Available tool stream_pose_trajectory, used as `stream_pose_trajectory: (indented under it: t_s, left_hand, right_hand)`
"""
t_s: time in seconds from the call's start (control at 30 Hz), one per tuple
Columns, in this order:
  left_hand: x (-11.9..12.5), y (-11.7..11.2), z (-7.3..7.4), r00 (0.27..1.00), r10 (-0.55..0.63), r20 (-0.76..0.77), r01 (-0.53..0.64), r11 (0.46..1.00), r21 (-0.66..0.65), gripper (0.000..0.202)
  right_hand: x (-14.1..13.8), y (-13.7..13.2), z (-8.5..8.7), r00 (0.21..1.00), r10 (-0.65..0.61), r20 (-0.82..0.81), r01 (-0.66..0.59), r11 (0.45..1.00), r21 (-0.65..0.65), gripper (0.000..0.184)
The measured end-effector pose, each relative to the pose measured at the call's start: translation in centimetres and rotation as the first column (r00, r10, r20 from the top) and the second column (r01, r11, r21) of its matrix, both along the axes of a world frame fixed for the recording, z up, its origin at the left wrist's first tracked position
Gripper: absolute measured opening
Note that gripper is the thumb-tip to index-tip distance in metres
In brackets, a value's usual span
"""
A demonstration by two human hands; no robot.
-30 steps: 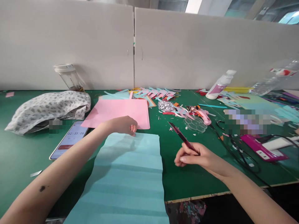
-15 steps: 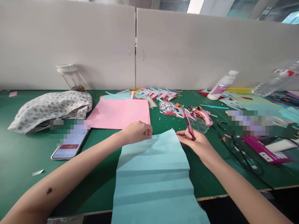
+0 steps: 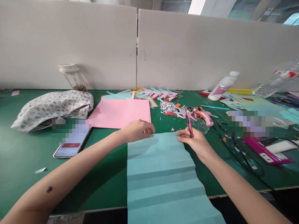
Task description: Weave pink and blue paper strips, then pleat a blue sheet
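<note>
A long light-blue sheet of paper [image 3: 161,174] with crosswise pleat creases stretches from my hands down past the bottom of the view, over the table's front edge. My left hand [image 3: 139,129] pinches its far edge toward the left. At the far right corner, my right hand [image 3: 193,138] grips the paper between thumb and fingers. The same hand also holds a slim pink utility knife [image 3: 188,123], pointing up and away between the fingers. Beyond my left hand lies a stack of pink paper [image 3: 121,113].
A phone [image 3: 72,146] and a patterned cloth pouch [image 3: 56,107] lie at left. Behind them leans a clear cup [image 3: 73,77]. Toward the right are a pink glue gun [image 3: 205,116], a white bottle [image 3: 224,85], black cables and a magenta power strip [image 3: 266,151]. Paper scraps litter the green table [image 3: 18,158].
The blue paper has shifted right, and its far edge now lies straighter between my hands. My right hand has moved slightly along the corner, still with the knife.
</note>
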State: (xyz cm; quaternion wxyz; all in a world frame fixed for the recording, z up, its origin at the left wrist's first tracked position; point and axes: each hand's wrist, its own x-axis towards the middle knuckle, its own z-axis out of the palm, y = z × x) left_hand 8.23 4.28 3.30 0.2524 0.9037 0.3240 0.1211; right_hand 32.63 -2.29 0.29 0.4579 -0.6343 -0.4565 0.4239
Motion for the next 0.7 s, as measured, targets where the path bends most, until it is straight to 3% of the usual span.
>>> stream_pose_trajectory:
  t_s: [0.27, 0.43, 0.5, 0.57, 0.63, 0.7]
  left_hand:
    - [-4.3, -0.2, -0.3, 0.987, 0.095, -0.128, -0.095, 0.995, 0.006, 0.016]
    - [-6.0, -1.6, -1.5, 0.986, 0.158, -0.056, -0.156, 0.987, 0.027, 0.017]
    - [-6.0, -2.2, -2.2, 0.982, 0.186, -0.015, -0.185, 0.980, 0.067, 0.018]
    - [-6.0, -2.6, -2.7, 0.979, 0.201, 0.020, -0.202, 0.974, 0.101, 0.018]
    - [-6.0, -2.8, -3.2, 0.980, 0.194, 0.049, -0.199, 0.972, 0.127, 0.018]
    - [-6.1, -2.8, -3.6, 0.982, 0.174, 0.074, -0.183, 0.973, 0.139, 0.018]
  right_hand:
    - [0.6, 0.5, -0.1, 0.998, 0.017, 0.061, -0.020, 0.999, 0.050, 0.041]
    - [0.0, 0.0, 0.0, 0.975, -0.070, 0.212, 0.046, 0.992, 0.119, 0.039]
    - [-0.3, -0.5, 0.5, 0.918, -0.142, 0.369, 0.057, 0.971, 0.232, 0.038]
    - [-0.5, -1.1, 1.1, 0.808, -0.182, 0.561, -0.012, 0.946, 0.324, 0.040]
    - [-0.6, -1.5, 1.6, 0.694, -0.099, 0.713, -0.146, 0.950, 0.274, 0.042]
    - [-0.8, -1.9, 1.9, 0.614, 0.105, 0.782, -0.289, 0.952, 0.099, 0.041]
